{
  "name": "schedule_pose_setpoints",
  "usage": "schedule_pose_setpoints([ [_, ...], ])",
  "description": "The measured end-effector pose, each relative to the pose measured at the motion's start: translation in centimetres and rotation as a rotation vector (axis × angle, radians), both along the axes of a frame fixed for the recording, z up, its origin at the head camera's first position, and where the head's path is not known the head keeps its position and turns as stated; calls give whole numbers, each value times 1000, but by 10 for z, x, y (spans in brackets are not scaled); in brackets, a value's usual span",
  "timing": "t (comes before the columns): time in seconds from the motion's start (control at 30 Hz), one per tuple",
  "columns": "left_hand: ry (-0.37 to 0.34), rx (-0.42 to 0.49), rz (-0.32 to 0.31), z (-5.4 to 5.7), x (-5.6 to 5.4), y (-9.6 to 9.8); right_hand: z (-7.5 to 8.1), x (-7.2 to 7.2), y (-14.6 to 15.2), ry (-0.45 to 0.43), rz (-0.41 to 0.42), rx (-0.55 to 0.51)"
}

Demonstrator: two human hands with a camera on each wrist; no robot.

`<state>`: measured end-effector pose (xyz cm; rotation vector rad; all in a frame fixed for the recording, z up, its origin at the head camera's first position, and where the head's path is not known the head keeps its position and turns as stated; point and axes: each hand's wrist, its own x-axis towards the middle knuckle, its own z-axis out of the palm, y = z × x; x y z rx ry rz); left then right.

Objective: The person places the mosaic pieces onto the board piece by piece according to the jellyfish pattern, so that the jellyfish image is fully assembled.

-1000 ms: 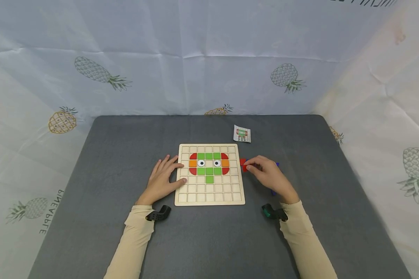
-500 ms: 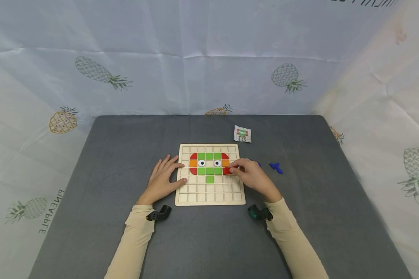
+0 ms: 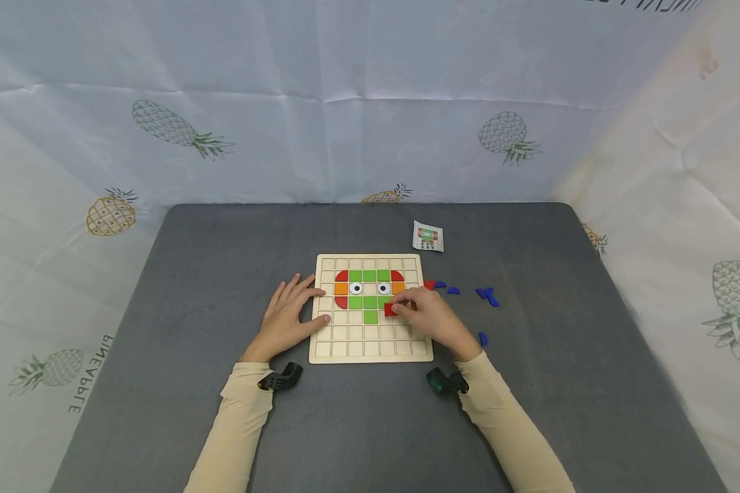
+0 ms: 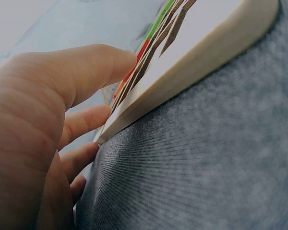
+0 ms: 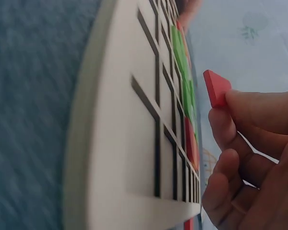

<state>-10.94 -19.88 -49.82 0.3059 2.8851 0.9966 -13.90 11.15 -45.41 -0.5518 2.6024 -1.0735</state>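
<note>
A grey table (image 3: 370,431) bears a wooden board (image 3: 345,350) patterned with coloured tiles (image 3: 342,302). The left hand (image 3: 286,320), fingers spread, rests at the board's left edge. The right hand (image 3: 433,316) pinches a red square (image 3: 389,310) just above the board, near the green squares (image 3: 370,317). Small blue pieces (image 3: 453,291) lie to the right.

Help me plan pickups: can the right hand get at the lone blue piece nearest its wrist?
Probably not yet: the blue piece lies uncovered nearby, but the right hand pinches a red tile.
</note>
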Motion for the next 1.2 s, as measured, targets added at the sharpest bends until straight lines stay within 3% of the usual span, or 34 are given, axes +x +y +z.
schedule_pose_setpoints([
  [0.5, 3, -6, 2, -1, -1, -1, -5, 6, -13, -54, -36, 68],
  [0.93, -1, 2, -3, 0, 0, -2, -8, 7, -20, 17, -71, 134],
  [1.2, 2, -3, -2, 0, -1, -2, -7, 5, -21, 48, -48, 171],
])
